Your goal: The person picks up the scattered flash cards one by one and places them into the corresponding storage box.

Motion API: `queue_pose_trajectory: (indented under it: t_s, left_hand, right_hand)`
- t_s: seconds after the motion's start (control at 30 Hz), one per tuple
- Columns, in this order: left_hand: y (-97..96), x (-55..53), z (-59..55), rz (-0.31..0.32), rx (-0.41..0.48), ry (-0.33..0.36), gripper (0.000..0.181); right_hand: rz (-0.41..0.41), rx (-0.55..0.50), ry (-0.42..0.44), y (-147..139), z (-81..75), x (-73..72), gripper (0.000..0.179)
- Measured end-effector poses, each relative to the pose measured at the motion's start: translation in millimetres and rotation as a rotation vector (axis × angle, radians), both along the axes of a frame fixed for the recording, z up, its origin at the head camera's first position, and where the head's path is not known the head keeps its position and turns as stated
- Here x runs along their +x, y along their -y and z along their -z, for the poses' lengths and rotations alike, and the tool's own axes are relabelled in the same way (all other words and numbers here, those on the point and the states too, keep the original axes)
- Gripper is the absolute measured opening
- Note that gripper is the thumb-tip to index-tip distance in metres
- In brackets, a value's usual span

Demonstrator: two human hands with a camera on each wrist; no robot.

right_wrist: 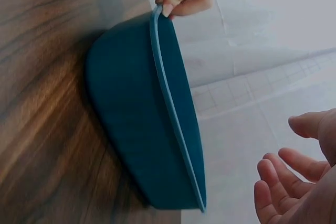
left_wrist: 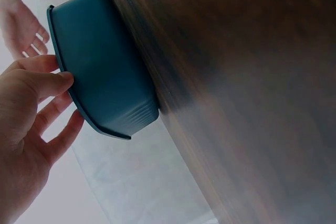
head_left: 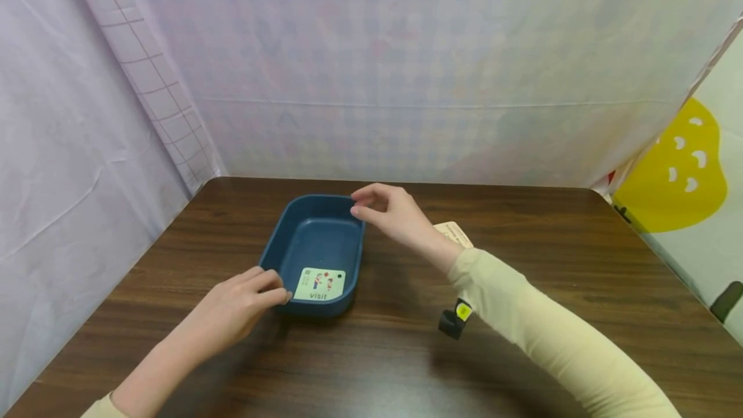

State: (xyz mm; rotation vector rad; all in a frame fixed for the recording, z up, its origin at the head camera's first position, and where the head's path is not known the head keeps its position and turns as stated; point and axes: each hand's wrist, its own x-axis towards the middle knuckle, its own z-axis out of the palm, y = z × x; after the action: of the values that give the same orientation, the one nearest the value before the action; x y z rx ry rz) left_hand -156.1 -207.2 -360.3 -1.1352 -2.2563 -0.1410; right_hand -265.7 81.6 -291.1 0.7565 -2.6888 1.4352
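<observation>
A dark blue rectangular tray (head_left: pixel 325 237) with rounded corners and raised walls stands on the wooden table. In its near end lies a pale green card (head_left: pixel 320 284) printed with two figures and the word "visit". My left hand (head_left: pixel 246 298) pinches the tray's rim at the near left corner; the left wrist view has the thumb outside the wall and fingers over the edge. Above the far right corner hovers my right hand (head_left: pixel 391 210), its fingers loosely bent. In the right wrist view that hand (right_wrist: pixel 296 177) holds nothing and shows a gap to the tray's rim.
A cream card with print (head_left: pixel 455 235) lies on the table (head_left: pixel 569 263), partly hidden behind my right forearm. Below the right sleeve hangs a black wrist camera (head_left: pixel 451 323) with a yellow label. Pale curtains (head_left: pixel 377 69) stand behind the table and along its left.
</observation>
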Motion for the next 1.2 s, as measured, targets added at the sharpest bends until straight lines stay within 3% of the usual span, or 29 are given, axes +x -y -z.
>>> queue_pose_trajectory:
  t_s: [0.3,0.53,1.2]
  left_hand:
    - [0.2,-0.6,0.2,0.007,0.006,-0.006,0.058]
    - [1.1,0.3,-0.8,-0.005,-0.004,0.000,0.046]
    - [1.2,-0.7,0.2,0.006,0.000,0.013,0.056]
  right_hand:
    - [0.066,0.015,0.019,-14,4.2,-12.4,0.033]
    - [0.106,0.023,0.022,-26,5.9,-18.0,0.033]
    - [0.197,0.016,0.087,-58,15.1,-38.4,0.038]
